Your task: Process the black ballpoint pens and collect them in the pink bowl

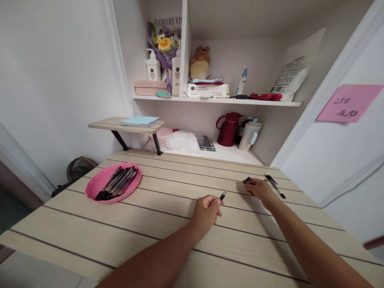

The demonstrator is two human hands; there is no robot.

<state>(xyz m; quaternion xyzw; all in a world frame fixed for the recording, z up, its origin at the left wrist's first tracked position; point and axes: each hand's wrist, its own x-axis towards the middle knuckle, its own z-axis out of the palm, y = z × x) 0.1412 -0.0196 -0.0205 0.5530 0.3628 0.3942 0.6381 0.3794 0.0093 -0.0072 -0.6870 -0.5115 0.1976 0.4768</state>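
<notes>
My left hand (207,212), above the middle of the table, is closed around a pen (223,195). Its dark front end and pale point stick out past my thumb; the rest is hidden in the fist. To the right, my right hand (258,190) pinches a short black piece (247,180) that looks like a pen cap, close to the tabletop. Just beyond that hand, a black-ended pen (275,186) lies on the boards. On the left side, a pink tray (91,188) holds several dark pens (118,183) heaped side by side.
The slatted table (168,216) carries a small raised shelf (105,123) with blue paper (140,121) on top. Behind it stand a red jug (229,130), a pale cup (250,135) and a white bag (183,142). A white shelf (258,102) with bottles runs above.
</notes>
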